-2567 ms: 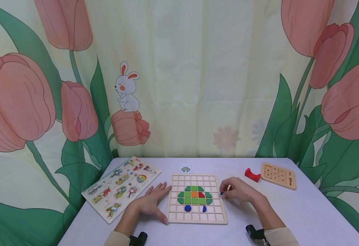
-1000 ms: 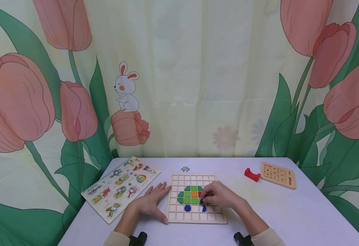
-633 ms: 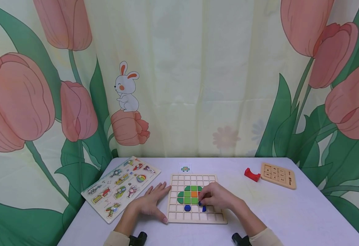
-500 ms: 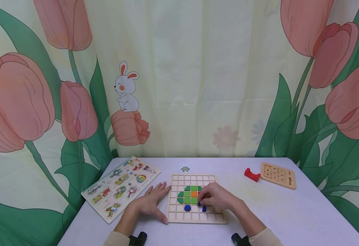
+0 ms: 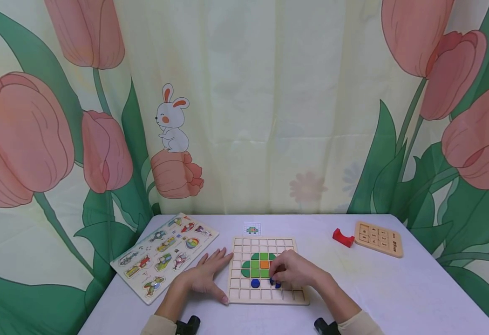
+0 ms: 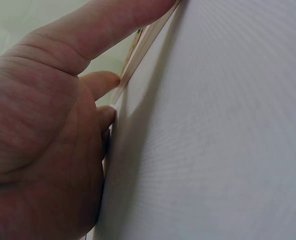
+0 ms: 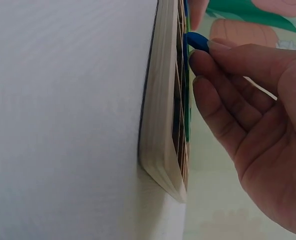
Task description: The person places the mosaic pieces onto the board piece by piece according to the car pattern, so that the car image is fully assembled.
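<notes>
A wooden grid board point(image 5: 240, 295) lies mid-table with green, orange and red tiles point(image 5: 255, 264) set in its cells. Below them sits a round blue shape point(image 5: 255, 283). My right hand point(image 5: 296, 269) pinches a small blue tile point(image 7: 198, 42) between thumb and fingers, its edge at the grid in the right wrist view. Just beside it another blue tile point(image 5: 278, 285) lies in a cell, partly covered by the hand. With fingers spread, my left hand point(image 5: 206, 278) rests against the board's left edge, thumb at the near corner.
Behind the board lies a small pattern card point(image 5: 252, 229). At left is a picture puzzle board point(image 5: 165, 256). A red arch-shaped block point(image 5: 343, 238) and a wooden number board point(image 5: 378, 239) lie at the back right.
My right hand has come from the board's right side over the grid, carrying the blue tile, and then shifted only slightly. My left hand has stayed in place.
</notes>
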A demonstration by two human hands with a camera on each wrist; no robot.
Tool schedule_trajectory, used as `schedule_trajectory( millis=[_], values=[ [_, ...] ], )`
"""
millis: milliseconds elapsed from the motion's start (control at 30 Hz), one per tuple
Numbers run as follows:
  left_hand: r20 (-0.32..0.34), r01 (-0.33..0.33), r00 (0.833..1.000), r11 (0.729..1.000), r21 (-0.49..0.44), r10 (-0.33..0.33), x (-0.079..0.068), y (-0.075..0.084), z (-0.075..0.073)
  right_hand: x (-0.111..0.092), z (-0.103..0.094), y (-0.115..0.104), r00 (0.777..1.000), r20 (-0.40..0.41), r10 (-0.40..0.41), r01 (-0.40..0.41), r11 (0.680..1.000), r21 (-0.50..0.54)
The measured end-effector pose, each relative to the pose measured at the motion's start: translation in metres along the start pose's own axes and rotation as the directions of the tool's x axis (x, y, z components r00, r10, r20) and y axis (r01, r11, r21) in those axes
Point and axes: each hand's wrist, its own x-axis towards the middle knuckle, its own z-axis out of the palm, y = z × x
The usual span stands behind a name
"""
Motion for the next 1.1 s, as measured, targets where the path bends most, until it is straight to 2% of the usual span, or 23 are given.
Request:
schedule_trajectory(
  millis=[433, 1100],
  values=[
    [0.002, 0.005, 1.000, 1.000, -0.011, -0.005, -0.0008, 0.0011, 0.0003, -0.0009, -0.0003, 0.0000, 0.999, 0.044, -0.004, 0.006, 0.999, -0.039],
    [0.004, 0.006, 1.000, 1.000, -0.015, -0.006, 0.0001, -0.0017, 0.0013, -0.0016, -0.0015, 0.0013, 0.996, 0.089, -0.002, 0.005, 0.999, -0.041]
  ],
)
